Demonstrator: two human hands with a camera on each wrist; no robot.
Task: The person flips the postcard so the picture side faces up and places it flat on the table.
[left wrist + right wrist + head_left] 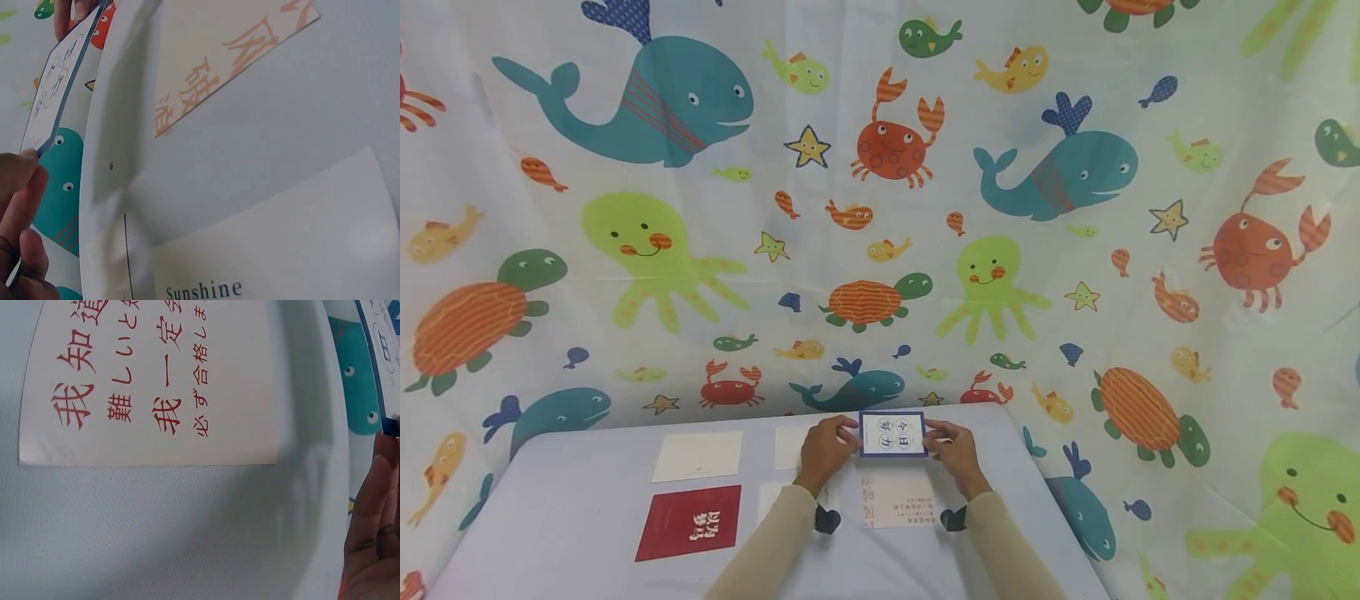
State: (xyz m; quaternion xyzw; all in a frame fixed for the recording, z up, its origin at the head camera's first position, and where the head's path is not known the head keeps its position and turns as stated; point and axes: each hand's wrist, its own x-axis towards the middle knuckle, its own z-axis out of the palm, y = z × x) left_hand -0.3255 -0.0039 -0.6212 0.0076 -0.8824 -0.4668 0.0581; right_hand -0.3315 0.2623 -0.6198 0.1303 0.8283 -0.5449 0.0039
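Observation:
A white card with a dark blue border and characters in circles [892, 434] is held up near the table's far edge. My left hand [829, 450] pinches its left edge between thumb and fingers. At the opposite edge, my right hand [957, 454] pinches it as well; the right wrist view catches only part of that hand [375, 525]. Below the held card, a cream card with reddish characters [898, 504] lies flat on the table. In the left wrist view, a pale card printed "Sunshine" [281, 244] lies near my left hand [22, 219].
On the left of the white-covered table [565, 517] lie a red card with white characters [688, 523] and a cream card [697, 456]. Another pale card [787, 448] is partly hidden behind my left hand. A curtain with sea animals [880, 233] hangs behind the table.

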